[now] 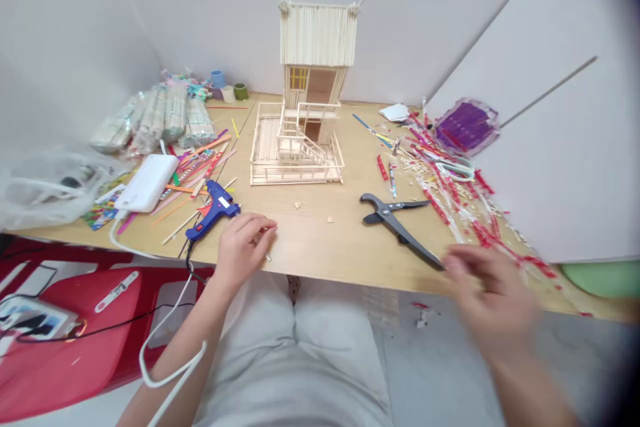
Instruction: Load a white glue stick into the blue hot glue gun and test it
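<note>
Head view. My left hand [243, 245] is at the front edge of the table [310, 247], fingers drawn together on a short pale stick [269, 257]; one end pokes out below the thumb. My right hand [495, 297] is motion-blurred, fingers curled, at the front edge on the right. Can't tell if they're closed on anything. It's just beside a handle end of the black pliers [387, 213]; can't confirm contact. Pliers lie flat, jaws pointing away from me.

Stick house [319, 37] stands upright behind the hands, mid-table toward the back, touched by neither hand. Two small wood crumbs lie between it and me. Blue glue gun [215, 210] is just beyond the left hand, loose coloured sticks [200, 170] past it, white box [147, 182] left of those. Red wrapper scraps [483, 233] litter the right side.
</note>
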`<action>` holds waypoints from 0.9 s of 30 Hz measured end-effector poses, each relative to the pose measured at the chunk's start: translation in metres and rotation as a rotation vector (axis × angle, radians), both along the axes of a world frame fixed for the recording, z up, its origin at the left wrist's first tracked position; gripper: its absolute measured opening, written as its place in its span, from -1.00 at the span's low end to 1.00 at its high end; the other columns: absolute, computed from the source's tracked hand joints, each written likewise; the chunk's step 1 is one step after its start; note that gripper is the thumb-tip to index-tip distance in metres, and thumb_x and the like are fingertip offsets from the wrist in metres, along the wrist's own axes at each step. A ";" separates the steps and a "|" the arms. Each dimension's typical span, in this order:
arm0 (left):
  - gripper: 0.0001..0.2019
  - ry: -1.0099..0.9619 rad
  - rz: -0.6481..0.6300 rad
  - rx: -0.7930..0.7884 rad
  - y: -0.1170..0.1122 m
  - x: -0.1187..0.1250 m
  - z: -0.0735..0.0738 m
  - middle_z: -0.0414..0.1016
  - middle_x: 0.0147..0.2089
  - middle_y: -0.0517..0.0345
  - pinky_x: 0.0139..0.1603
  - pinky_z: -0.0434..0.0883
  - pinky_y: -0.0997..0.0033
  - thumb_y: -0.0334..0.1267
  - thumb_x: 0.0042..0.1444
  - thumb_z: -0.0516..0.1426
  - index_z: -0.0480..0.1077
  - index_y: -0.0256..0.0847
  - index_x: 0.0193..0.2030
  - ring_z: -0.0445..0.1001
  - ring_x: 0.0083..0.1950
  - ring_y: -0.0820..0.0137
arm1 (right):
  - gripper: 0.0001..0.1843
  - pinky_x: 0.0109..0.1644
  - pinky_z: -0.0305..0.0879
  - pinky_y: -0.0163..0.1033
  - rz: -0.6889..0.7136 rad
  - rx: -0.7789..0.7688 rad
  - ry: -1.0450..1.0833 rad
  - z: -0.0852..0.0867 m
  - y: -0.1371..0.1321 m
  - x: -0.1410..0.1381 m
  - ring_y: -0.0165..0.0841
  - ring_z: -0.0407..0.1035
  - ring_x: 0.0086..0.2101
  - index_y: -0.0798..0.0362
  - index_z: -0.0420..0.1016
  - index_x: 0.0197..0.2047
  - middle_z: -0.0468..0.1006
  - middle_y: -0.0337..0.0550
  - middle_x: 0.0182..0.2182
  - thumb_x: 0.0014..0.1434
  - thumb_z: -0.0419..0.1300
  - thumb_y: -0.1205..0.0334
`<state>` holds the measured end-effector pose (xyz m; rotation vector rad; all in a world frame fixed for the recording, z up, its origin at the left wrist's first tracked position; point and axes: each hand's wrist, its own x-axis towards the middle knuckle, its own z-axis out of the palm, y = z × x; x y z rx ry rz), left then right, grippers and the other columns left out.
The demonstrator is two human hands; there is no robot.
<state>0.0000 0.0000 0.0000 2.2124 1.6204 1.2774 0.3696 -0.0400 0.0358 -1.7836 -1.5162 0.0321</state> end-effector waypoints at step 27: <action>-0.71 -0.426 0.524 0.420 -0.040 -0.015 0.025 0.42 -0.25 0.17 -0.08 0.43 0.30 -0.36 0.10 0.31 0.21 -0.12 -0.29 0.49 -0.17 0.35 | -0.64 -0.05 0.49 -0.22 1.071 -0.335 0.757 -0.026 -0.044 -0.232 -0.29 0.54 -0.16 0.01 0.38 0.19 0.61 -0.02 -0.08 0.38 0.12 0.14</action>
